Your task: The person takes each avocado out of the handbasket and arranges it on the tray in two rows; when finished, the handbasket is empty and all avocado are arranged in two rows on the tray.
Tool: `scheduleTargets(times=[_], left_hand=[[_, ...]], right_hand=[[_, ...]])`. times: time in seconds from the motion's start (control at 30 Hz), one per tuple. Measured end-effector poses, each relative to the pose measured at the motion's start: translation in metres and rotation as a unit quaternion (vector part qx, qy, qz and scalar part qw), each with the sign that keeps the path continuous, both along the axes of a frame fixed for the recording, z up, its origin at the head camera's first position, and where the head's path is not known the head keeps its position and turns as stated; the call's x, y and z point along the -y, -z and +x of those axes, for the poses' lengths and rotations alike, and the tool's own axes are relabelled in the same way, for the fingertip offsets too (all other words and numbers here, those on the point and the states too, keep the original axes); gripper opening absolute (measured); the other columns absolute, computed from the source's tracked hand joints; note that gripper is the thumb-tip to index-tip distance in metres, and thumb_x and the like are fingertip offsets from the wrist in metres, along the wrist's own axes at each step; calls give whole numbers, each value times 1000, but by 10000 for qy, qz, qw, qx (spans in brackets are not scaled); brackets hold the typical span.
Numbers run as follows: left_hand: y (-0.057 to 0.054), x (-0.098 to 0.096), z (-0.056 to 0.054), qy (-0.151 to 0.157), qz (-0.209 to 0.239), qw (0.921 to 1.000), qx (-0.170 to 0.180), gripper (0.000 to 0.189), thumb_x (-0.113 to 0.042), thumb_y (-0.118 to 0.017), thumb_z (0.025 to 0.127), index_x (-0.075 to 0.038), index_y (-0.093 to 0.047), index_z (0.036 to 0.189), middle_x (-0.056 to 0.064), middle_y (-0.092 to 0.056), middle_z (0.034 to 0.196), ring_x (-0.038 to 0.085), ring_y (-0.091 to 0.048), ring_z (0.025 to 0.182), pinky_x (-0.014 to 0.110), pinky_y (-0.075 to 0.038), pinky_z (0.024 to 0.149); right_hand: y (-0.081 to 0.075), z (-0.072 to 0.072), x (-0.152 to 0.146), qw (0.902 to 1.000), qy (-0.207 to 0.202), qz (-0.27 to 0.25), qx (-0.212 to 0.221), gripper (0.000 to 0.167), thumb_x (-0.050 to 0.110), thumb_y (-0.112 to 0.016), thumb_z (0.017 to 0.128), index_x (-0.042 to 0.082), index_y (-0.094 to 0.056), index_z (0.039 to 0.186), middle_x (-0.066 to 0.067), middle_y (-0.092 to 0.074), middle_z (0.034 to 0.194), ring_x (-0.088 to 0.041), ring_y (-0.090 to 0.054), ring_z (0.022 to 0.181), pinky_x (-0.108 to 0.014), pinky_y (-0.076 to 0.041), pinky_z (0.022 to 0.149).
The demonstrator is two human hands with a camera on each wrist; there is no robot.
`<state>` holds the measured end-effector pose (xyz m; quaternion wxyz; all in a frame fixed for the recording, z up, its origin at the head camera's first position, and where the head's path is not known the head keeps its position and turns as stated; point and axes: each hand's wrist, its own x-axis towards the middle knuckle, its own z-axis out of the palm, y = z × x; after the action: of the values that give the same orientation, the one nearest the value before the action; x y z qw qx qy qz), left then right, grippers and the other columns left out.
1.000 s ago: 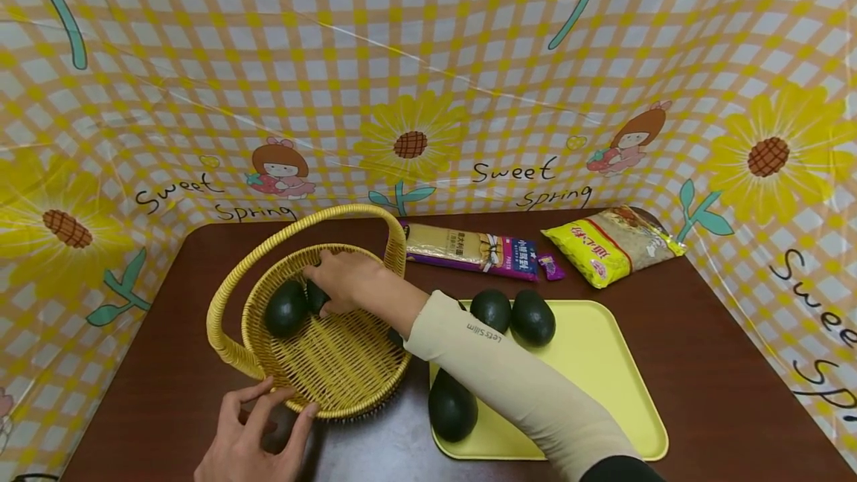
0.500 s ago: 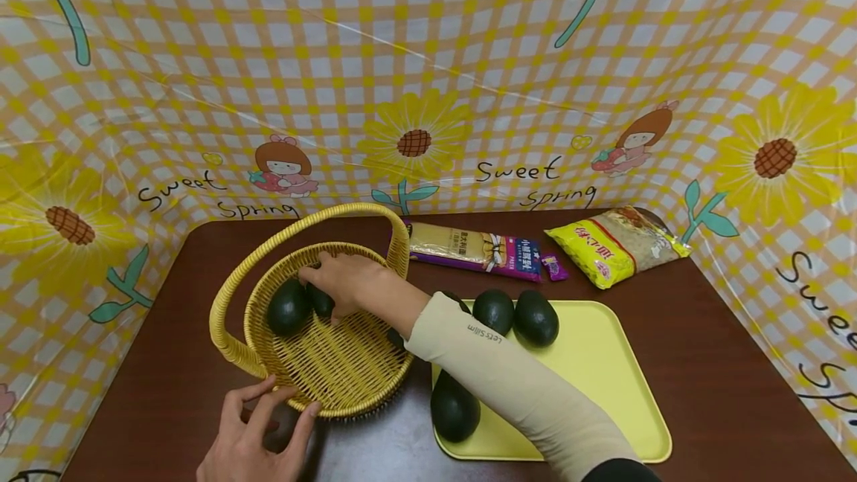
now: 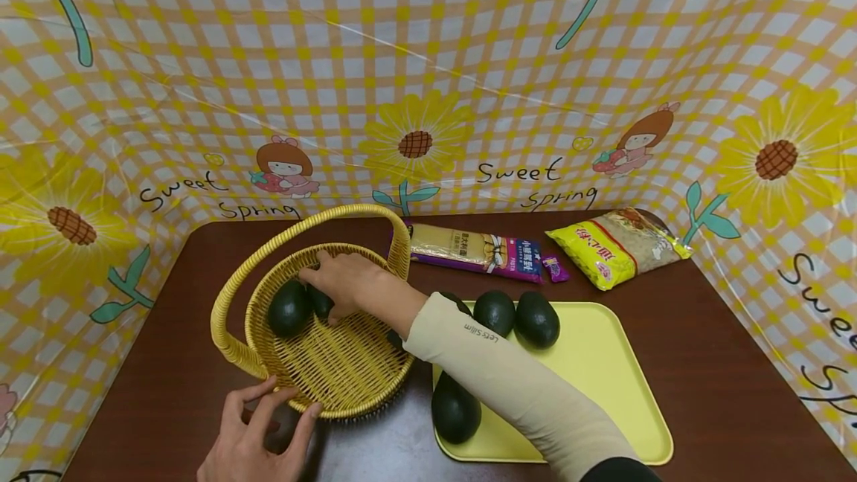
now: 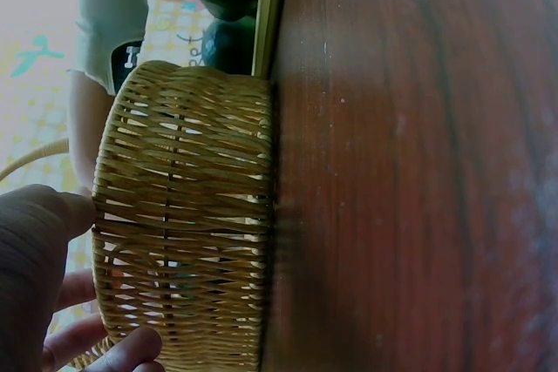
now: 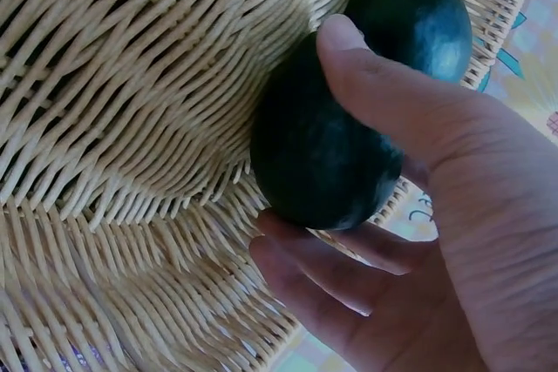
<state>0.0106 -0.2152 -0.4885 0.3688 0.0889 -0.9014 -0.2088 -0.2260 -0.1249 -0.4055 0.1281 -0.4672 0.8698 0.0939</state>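
Note:
My right hand [image 3: 344, 285] reaches inside the yellow wicker basket [image 3: 335, 416] and holds a dark green avocado [image 5: 318, 145] against its far side. In the right wrist view the thumb lies over the fruit and the fingers curl under it. Right beside it sits another avocado [image 3: 289, 309]. A dark piece of a further one [image 3: 396, 338] shows at the basket's right wall, mostly hidden by my forearm. At the near left, my left hand [image 3: 257, 430] grips the basket's rim, fingers and thumb spread along it, as the left wrist view [image 4: 65, 259] also shows.
Right of the basket lies a yellow tray [image 3: 602, 393] with several avocados [image 3: 537, 320], partly covered by my right sleeve. A pasta packet [image 3: 469, 250], a small purple sachet [image 3: 553, 268] and a yellow noodle bag [image 3: 616, 248] lie at the back. The basket's handle [image 3: 301, 233] arches upward.
My right hand's thumb has shifted slightly right off the avocado's near side, so more of the fruit shows. The left hand stays at the rim.

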Motion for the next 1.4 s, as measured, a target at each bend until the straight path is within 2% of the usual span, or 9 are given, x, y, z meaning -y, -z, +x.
scheduleTargets(times=[0.37,0.63,0.83,0.97,1.07,1.27,1.4], left_hand=[[0,-2,1,42,-16,10000,20,36,-26,-100,69,-11,-81,96,16,-65,104,12,-57,54,26,-40,47],[1,-4,0,57,-6,10000,-2,35,-26,-100,69,-11,-81,95,16,-66,104,12,-56,54,26,-39,46],[0,-3,0,47,-41,10000,-63,35,-27,-99,70,-11,-82,95,16,-66,103,12,-56,54,26,-39,46],[0,-3,0,57,-41,10000,-44,34,-28,-99,71,-11,-82,95,16,-66,103,12,-56,54,27,-40,46],[0,-3,1,56,-47,10000,-2,33,-28,-99,71,-12,-81,95,16,-66,103,12,-56,54,27,-40,47],[0,-1,1,45,-73,10000,-7,33,-28,-99,71,-12,-81,94,16,-66,102,12,-55,54,26,-38,47],[1,1,0,133,-140,9997,-162,33,-30,-97,74,-10,-82,94,18,-65,100,16,-58,53,30,-42,48]], right_hand=[[3,2,0,9998,-41,9,-175,92,59,-82,91,29,-38,166,-14,-46,159,-21,-72,103,-33,-61,85],[3,2,-2,9995,-169,59,-264,88,58,-81,92,28,-41,164,-14,-46,160,-21,-71,107,-34,-60,89],[-6,3,-4,9992,-252,7,-303,85,57,-81,93,30,-43,164,-12,-48,158,-21,-71,105,-33,-60,88],[-13,4,-7,9996,-139,88,-247,88,58,-80,94,30,-39,167,-13,-42,165,-19,-71,103,-33,-60,92],[-17,5,-10,9996,-69,157,-243,93,60,-79,94,29,-34,169,-13,-37,169,-17,-70,99,-33,-59,93],[-24,8,-16,9993,-62,135,-329,93,62,-78,94,28,-34,168,-13,-39,169,-14,-66,80,-31,-59,81],[-28,13,-23,9992,-158,-40,-375,92,61,-79,93,25,-37,166,-14,-42,165,-14,-66,78,-33,-59,87]])
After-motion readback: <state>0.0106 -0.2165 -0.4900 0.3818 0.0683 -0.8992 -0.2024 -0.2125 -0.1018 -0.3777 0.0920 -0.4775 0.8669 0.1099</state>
